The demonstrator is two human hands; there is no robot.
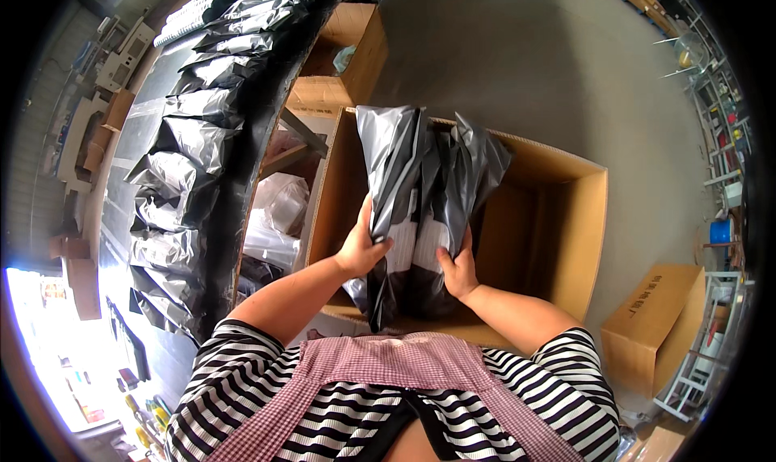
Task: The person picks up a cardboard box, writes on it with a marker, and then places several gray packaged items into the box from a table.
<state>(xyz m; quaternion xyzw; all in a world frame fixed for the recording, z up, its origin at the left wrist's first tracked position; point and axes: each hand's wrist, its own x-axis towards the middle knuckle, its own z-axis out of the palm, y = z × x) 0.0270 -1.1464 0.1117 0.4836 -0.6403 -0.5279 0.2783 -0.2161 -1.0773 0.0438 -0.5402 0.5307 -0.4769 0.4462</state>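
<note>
I hold a bundle of grey plastic mailer bags (420,187) upright over a large open cardboard box (566,211). My left hand (362,248) grips the bundle's left edge. My right hand (458,270) presses against its lower right side. White labels show on the bags between my hands. The bundle's lower end hangs at the box's near wall.
A long table (174,82) on my left carries a row of several more grey mailer bags (198,139). Beneath it lie clear plastic bags (275,211) and smaller open boxes (347,50). A closed carton (651,324) stands on the grey floor at right, near metal racks (719,139).
</note>
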